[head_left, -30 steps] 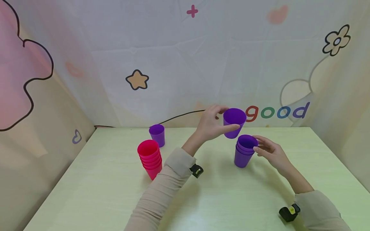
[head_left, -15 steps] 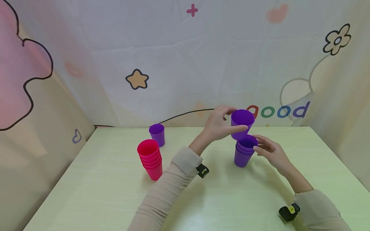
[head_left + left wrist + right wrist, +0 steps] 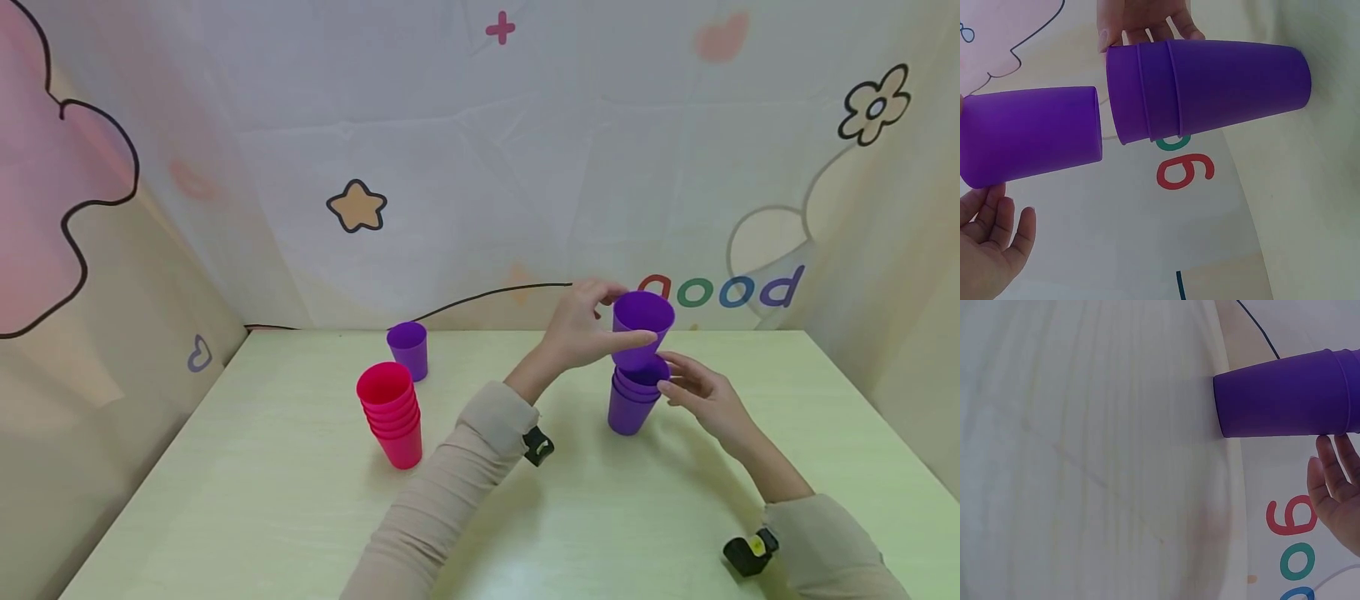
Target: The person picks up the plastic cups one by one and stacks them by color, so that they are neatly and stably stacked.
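My left hand (image 3: 585, 332) pinches a purple cup (image 3: 637, 350) between thumb and fingers, holding it upright above a stack of purple cups (image 3: 628, 410). In the left wrist view, the held cup's base (image 3: 1079, 125) is a small gap away from the rim of the stack (image 3: 1229, 84), which shows three nested cups. Around the right side of that stack near its top, my right hand (image 3: 705, 400) grips with thumb in front and fingers behind. The right wrist view shows fingertips against the stack's side (image 3: 1285, 397).
A stack of several red cups (image 3: 397, 437) stands on the pale table (image 3: 247, 500) left of my left forearm. Behind it is a single upright purple cup (image 3: 408, 354). A printed cloth backdrop (image 3: 465, 167) rises along the table's back edge.
My left hand has moved right and slightly down with its purple cup, from left of the stack to right over it. The right hand and the stack have stayed in place.
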{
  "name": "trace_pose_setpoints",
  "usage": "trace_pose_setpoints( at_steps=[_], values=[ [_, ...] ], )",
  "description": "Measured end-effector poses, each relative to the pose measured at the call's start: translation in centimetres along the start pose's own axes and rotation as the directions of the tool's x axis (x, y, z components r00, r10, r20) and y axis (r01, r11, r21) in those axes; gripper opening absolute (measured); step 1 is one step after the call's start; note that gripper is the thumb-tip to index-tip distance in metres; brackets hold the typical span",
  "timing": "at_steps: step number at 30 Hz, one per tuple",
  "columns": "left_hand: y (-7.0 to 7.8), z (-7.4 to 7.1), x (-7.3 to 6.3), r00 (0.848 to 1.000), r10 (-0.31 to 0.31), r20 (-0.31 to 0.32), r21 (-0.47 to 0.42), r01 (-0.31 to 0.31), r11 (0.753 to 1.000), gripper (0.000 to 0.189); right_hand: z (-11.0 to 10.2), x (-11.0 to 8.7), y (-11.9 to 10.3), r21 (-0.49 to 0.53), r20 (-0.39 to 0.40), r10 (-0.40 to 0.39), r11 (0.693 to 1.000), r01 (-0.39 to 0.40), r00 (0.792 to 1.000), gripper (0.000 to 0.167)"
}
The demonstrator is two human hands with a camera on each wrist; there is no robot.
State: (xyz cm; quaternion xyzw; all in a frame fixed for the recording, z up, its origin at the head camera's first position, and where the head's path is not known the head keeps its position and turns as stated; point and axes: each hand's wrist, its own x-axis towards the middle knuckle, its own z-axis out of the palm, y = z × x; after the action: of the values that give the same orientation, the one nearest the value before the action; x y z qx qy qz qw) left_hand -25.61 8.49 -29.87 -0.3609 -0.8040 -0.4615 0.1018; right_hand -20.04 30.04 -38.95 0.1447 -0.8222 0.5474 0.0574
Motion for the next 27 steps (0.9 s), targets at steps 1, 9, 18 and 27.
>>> trace_pose_setpoints(
  at_steps=[1, 9, 18, 27],
  values=[
    [0.0, 0.1, 0.1, 1.0, 0.005, 0.001, -0.005, -0.005, 1.0, 0.052, 0.0, 0.0, 0.0, -0.001, -0.002, 0.001, 1.0, -0.001, 1.0, 0.047],
    [-0.4, 0.9, 0.4, 0.999, -0.012, 0.034, -0.025, 0.013, 1.0, 0.05, 0.0, 0.0, 0.1, 0.002, -0.003, 0.009, 1.0, -0.009, 1.0, 0.049],
    [-0.5, 1.6, 0.4, 0.994, -0.055, 0.094, 0.0, 0.055, 0.998, 0.051, -0.1, 0.1, 0.1, -0.009, 0.003, 0.041, 0.999, -0.041, 0.999, 0.053],
    [-1.3, 2.0, 0.1, 0.986, -0.092, 0.137, -0.004, 0.093, 0.996, 0.05, 0.0, 0.0, 0.1, 0.009, 0.002, 0.012, 1.0, -0.012, 1.0, 0.051]
  ],
)
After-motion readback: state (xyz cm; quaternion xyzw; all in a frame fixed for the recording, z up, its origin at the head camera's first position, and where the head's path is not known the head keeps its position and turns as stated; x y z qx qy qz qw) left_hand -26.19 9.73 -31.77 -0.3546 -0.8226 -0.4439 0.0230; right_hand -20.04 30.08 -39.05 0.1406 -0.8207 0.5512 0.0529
